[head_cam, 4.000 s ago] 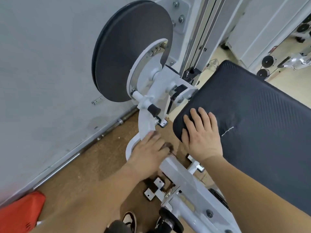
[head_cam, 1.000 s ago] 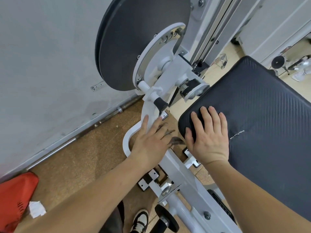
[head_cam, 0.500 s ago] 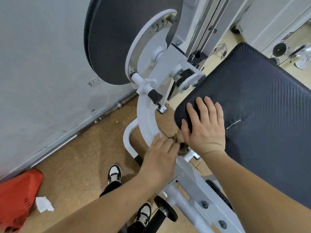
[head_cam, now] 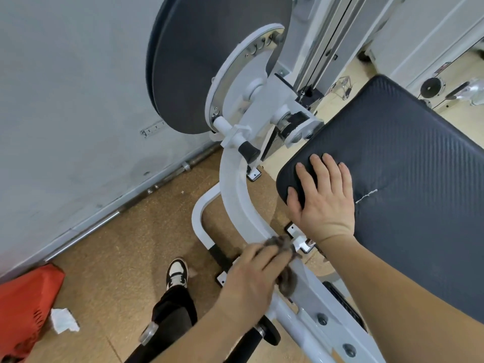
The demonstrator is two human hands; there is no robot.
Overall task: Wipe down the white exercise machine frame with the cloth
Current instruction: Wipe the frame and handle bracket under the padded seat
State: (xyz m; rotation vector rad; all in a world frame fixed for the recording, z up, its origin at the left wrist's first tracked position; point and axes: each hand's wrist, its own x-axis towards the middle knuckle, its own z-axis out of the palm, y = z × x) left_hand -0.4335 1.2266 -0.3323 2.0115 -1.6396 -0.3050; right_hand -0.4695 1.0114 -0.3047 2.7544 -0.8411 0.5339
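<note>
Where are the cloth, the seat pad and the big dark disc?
cloth (head_cam: 282, 244), head view, upper grey tuft
seat pad (head_cam: 408, 174), head view, bare textured top
dark disc (head_cam: 209, 61), head view, flat face

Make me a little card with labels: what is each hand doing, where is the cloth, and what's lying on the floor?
left hand: holds the grey cloth against the white frame, just below its curve
right hand: flat on the corner of the black pad, holding nothing
cloth look: bunched, sticking out from under the hand
above the curve: dark round disc
floor: crumpled white tissue beside a red object; one black-and-white shoe
</note>
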